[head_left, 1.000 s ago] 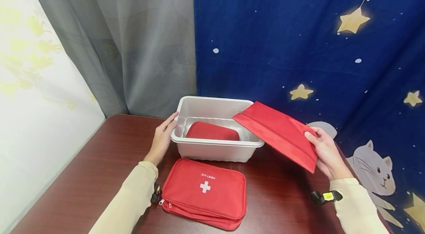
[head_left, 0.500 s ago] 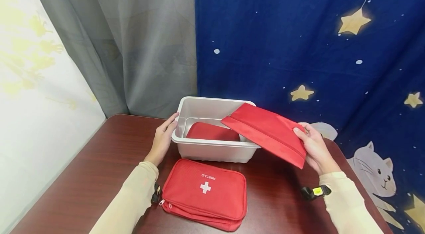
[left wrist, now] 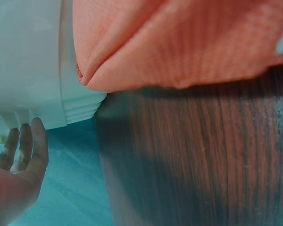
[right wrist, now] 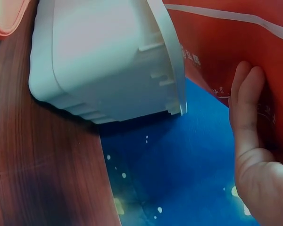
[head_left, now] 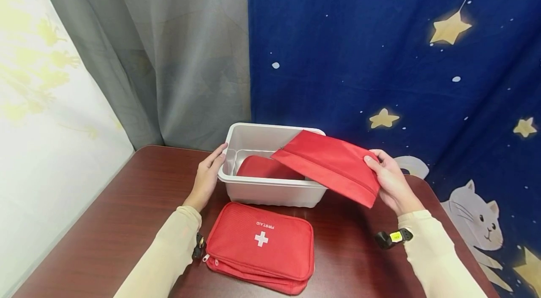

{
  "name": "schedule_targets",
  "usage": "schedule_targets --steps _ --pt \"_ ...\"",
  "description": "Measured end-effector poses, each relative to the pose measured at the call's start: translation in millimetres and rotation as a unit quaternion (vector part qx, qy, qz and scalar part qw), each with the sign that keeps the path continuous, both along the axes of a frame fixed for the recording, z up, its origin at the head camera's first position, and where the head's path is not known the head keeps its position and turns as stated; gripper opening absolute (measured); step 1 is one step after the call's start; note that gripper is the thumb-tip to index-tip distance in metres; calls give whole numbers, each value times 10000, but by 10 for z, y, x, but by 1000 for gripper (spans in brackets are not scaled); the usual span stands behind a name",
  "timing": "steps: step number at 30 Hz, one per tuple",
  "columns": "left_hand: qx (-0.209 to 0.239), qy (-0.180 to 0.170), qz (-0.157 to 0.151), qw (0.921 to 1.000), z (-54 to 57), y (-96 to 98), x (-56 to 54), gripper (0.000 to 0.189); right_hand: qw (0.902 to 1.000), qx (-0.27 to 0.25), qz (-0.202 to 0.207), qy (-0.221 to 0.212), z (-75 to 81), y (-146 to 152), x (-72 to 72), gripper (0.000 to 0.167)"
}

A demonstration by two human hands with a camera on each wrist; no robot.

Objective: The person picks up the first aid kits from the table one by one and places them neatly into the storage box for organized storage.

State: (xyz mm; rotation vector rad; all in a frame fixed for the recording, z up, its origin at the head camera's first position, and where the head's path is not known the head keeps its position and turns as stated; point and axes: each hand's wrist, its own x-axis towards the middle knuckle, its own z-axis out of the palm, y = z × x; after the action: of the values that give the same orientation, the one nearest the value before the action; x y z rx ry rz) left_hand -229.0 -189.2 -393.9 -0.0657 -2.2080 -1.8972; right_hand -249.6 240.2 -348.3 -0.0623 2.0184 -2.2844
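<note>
Three red first-aid pouches, one white plastic bin (head_left: 270,190), one dark wood table (head_left: 127,213).

Item 1: flat red zip pouch (head_left: 327,164), pinched at its near right edge by the right hand (head_left: 390,180), thumb on top and fingers beneath; tilted, its far left corner over the bin's opening at 12 o'clock, the rest hanging past the rim toward 3 o'clock.

Item 2: padded red pouch (head_left: 264,167), lying on the bin floor, partly covered by item 1.

Item 3: pouch with a white cross (head_left: 261,241), flat on the table at 6 o'clock of the bin, untouched.

Left hand (head_left: 207,177): fingers fairly straight, resting against the bin's left end at 9 o'clock, gripping nothing.

Handling note: level item 1 and centre it over the opening before lowering, so no corner catches the rim; brace the bin from 9 o'clock meanwhile.
</note>
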Motion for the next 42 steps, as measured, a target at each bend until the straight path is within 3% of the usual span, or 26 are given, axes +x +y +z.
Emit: schedule_targets --steps 20,42 --pt "22 -8 -9 10000 -13 -6 0 44 9997 210 10 -127 47 -402 -162 11" --pt "44 76 -14 10000 -5 2 -4 43 9994 101 195 -259 145 -833 -281 13"
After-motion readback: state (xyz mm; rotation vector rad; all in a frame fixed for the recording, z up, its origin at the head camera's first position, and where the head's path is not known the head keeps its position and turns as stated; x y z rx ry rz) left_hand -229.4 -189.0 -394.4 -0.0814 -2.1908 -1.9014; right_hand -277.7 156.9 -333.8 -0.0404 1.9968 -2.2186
